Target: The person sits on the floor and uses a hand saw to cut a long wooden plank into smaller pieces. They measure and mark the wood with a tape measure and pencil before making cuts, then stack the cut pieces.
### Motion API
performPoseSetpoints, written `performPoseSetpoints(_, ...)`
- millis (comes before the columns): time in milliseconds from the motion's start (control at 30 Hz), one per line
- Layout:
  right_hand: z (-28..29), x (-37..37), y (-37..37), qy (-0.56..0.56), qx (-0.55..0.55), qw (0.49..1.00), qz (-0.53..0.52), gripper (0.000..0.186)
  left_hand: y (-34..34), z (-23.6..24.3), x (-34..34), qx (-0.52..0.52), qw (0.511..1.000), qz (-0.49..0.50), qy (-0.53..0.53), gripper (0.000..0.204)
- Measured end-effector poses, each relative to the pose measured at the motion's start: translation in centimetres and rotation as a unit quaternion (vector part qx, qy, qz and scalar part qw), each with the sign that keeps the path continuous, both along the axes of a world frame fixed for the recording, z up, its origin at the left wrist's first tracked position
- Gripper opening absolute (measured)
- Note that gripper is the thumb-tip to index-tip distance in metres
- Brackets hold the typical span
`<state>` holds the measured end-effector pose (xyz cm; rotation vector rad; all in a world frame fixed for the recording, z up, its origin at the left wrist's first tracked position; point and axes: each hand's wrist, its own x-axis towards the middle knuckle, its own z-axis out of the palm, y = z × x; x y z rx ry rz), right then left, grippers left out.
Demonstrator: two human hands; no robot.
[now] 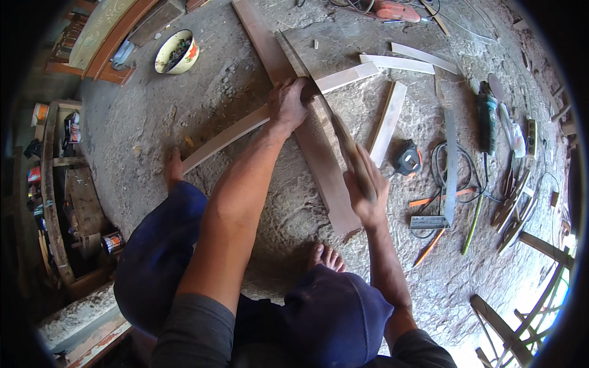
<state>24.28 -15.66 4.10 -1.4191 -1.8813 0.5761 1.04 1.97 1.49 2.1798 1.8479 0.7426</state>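
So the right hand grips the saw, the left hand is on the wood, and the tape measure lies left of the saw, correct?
Not quite: the tape measure lies right of the saw, as the head view shows. The right hand does grip the saw, and the left hand is on the wood.

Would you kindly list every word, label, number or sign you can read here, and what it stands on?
There is no text I can read.
Handsaw: no lettering visible.
Tape measure: any lettering is too small to read.
Angle grinder: any marking is too small.
Metal square: any scale is too faint.
Small tin: its label is too blurred.
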Motion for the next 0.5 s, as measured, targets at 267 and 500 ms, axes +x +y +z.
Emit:
performPoseSetpoints(267,6.3,6.9,-12.1,-0.131,0.028,0.991,0.002,0.053,-0.1,-1.9,-0.1,0.009,1.0,0.026,0.01,0.046)
performPoseSetpoints(500,1.7,0.9,-0.8,0.034,0.041,0.999,0.007,0.051,0.0,0.0,-0.1,-0.012,0.999,0.019,0.037,0.042)
